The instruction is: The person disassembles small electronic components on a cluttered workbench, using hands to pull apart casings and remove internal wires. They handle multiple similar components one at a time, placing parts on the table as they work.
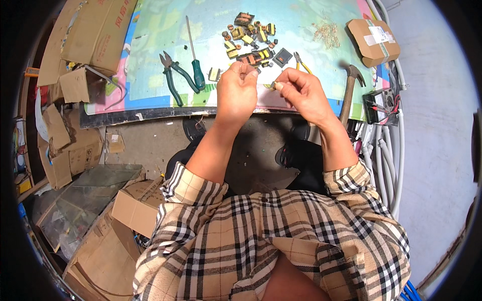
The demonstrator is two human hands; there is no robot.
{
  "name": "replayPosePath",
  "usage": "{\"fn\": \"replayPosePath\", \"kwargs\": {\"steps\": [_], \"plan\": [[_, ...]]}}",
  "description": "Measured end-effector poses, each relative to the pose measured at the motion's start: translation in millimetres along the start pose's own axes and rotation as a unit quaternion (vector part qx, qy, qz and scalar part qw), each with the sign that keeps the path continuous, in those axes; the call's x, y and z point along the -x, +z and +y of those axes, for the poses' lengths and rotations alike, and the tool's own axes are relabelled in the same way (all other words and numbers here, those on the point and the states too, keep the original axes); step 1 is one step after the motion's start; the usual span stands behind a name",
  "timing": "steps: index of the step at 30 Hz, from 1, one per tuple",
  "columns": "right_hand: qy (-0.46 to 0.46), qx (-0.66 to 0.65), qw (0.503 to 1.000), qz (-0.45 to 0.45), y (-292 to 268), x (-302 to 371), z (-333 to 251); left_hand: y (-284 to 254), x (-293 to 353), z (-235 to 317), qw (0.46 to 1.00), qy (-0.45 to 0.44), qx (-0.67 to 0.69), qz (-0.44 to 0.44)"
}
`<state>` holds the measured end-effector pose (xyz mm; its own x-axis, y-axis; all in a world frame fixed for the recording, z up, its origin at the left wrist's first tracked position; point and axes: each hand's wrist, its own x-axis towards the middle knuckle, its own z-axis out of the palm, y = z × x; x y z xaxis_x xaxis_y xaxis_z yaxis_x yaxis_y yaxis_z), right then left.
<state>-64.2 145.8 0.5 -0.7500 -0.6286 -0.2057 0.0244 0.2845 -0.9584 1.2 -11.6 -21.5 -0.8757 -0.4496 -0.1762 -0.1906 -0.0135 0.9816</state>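
Above one mat [150, 65], right hand [301, 93] fingers pinch one small part [273, 85]; left hand [236, 93] closed, contents unclear

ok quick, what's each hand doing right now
Left hand: fingers curled shut; what it holds cannot be told.
Right hand: pinched shut on a small part.
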Motion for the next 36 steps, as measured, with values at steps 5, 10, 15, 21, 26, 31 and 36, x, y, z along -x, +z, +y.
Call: {"fn": "replayPosePath", "kwargs": {"steps": [5, 10, 15, 21, 26, 31, 36], "plan": [[0.055, -0.127, 0.99, 0.023, -12, -7, 9, -3, 5, 9, 0.997, -0.049, 0.048, -0.04], [0.12, -0.111, 0.986, 0.017, -10, -11, 14, -18, 2, 10, 0.978, 0.061, 0.042, -0.194], [0.04, 0.069, 0.997, -0.024, 4, -4, 6, -19, -1, 17, 0.968, 0.068, 0.125, -0.207], [-0.022, 0.039, 0.998, -0.032, 8, 3, -4, -20, -8, 11, 0.946, -0.175, 0.274, 0.014], [0.003, -0.065, 0.998, 0.028, -6, -5, 2, -18, -1, 12, 0.951, -0.176, 0.255, -0.004], [0.125, -0.099, 0.987, 0.034, -12, -15, 13, -22, 2, 11, 0.973, 0.081, 0.143, -0.163], [0.101, -0.017, 0.993, -0.063, 3, -9, 12, -24, 1, 18, 0.96, 0.098, 0.174, -0.198]]}}
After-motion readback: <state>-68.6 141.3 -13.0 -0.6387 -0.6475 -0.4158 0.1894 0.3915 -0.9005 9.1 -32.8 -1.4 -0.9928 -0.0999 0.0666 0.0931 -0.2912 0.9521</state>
